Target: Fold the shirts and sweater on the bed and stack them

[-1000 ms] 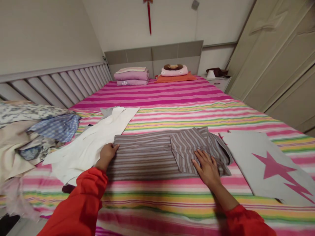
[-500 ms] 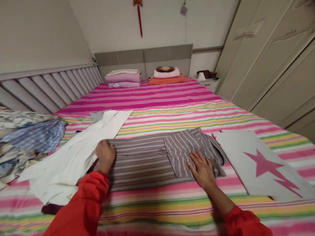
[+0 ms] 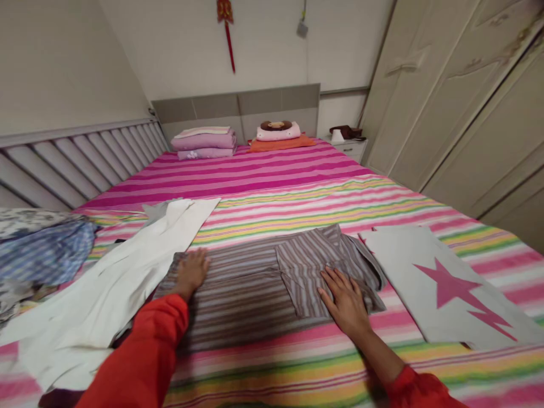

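Under my right hand (image 3: 345, 303) the striped garment (image 3: 242, 289) is matt, lightly creased cloth. My left sleeve (image 3: 142, 345) is smoother fabric, and the white garment (image 3: 114, 277) is dull, rumpled cloth. The wardrobe (image 3: 450, 107) has a smooth, painted-looking finish, perhaps over wood.

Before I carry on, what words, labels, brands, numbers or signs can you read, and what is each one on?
No readable text anywhere in view.
Grey garment: only a pink star and a jagged pink shape, no lettering visible.
Striped garment: stripes only.
Red wall hanging: its top is patterned, too small and blurred to tell whether that is writing.
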Demonstrator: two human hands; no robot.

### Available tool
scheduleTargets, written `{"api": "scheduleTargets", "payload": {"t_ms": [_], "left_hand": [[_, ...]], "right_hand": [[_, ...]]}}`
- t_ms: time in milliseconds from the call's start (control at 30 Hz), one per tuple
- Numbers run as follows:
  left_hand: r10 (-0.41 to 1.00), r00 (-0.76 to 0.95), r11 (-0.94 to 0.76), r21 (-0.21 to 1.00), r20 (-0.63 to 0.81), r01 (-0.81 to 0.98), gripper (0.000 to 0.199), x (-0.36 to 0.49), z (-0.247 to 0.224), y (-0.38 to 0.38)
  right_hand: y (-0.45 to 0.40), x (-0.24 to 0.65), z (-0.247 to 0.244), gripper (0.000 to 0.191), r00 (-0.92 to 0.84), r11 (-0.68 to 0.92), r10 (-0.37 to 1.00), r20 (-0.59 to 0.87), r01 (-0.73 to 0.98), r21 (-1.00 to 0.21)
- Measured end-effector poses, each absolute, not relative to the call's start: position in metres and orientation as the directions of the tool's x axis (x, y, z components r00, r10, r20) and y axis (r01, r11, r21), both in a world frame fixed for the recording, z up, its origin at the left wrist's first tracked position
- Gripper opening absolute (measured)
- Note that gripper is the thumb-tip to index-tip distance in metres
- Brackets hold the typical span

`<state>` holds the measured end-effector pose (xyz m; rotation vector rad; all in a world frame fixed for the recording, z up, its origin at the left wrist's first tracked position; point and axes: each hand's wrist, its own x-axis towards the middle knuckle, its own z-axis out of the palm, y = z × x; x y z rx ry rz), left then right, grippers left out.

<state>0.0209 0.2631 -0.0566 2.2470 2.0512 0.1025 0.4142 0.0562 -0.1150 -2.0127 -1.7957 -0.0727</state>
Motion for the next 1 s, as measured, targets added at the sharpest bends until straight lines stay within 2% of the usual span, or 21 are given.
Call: {"api": "scheduleTargets", "payload": {"t_ms": [100, 167, 233, 300, 400, 533, 600, 700, 767, 867, 933, 1000], "left_hand": [[0.994, -0.102, 0.101, 0.029, 0.026, 0.994, 0.052, -0.016, -0.042, 0.274], [0.983, -0.164, 0.158, 0.080, 0.084, 0.984, 0.053, 0.001, -0.038, 0.269], [0.992, -0.072, 0.052, 0.177, 0.108, 0.983, 0.055, 0.042, -0.042, 0.250], [0.979, 0.171, -0.193, 0.247, 0.109, 0.950, 0.053, 0.089, -0.055, 0.217], [0.907, 0.404, -0.420, 0.203, 0.118, 0.884, 0.050, 0.134, -0.082, 0.166], [0.910, 0.382, -0.402, 0.115, 0.162, 0.908, 0.051, 0.138, -0.102, 0.135], [0.920, 0.346, -0.370, 0.112, 0.186, 0.922, 0.051, 0.131, -0.104, 0.128], [0.900, 0.386, -0.415, 0.124, 0.205, 0.901, 0.052, 0.120, -0.108, 0.108], [0.874, 0.438, -0.470, 0.134, 0.213, 0.873, 0.053, 0.112, -0.117, 0.088], [0.863, 0.456, -0.493, 0.164, 0.219, 0.854, 0.055, 0.101, -0.134, 0.064], [0.884, 0.407, -0.452, 0.205, 0.228, 0.868, 0.054, 0.102, -0.139, 0.057], [0.895, 0.372, -0.429, 0.251, 0.246, 0.868, 0.053, 0.115, -0.133, 0.059]], "right_hand": [[0.056, 0.412, -0.111, 0.049, 0.171, -0.073, 0.936, 0.309, 0.950, -0.304], [0.056, 0.410, -0.107, 0.048, 0.185, -0.087, 0.938, 0.294, 0.944, -0.319], [0.056, 0.408, -0.103, 0.046, 0.196, -0.097, 0.940, 0.278, 0.937, -0.335], [0.056, 0.406, -0.099, 0.046, 0.203, -0.101, 0.941, 0.272, 0.933, -0.347], [0.056, 0.405, -0.097, 0.046, 0.211, -0.103, 0.939, 0.271, 0.926, -0.362], [0.058, 0.405, -0.097, 0.045, 0.219, -0.106, 0.938, 0.270, 0.920, -0.377], [0.060, 0.405, -0.097, 0.045, 0.217, -0.100, 0.936, 0.278, 0.919, -0.381], [0.055, 0.404, -0.097, 0.047, 0.246, -0.104, 0.916, 0.318, 0.910, -0.402], [0.045, 0.405, -0.099, 0.049, 0.318, -0.129, 0.861, 0.398, 0.892, -0.433], [0.021, 0.414, -0.110, 0.057, 0.539, -0.223, 0.671, 0.509, 0.802, -0.555], [0.009, 0.427, -0.121, 0.067, 0.696, -0.283, 0.515, 0.500, 0.689, -0.667], [0.005, 0.445, -0.129, 0.072, 0.721, -0.283, 0.500, 0.480, 0.660, -0.696]]}}
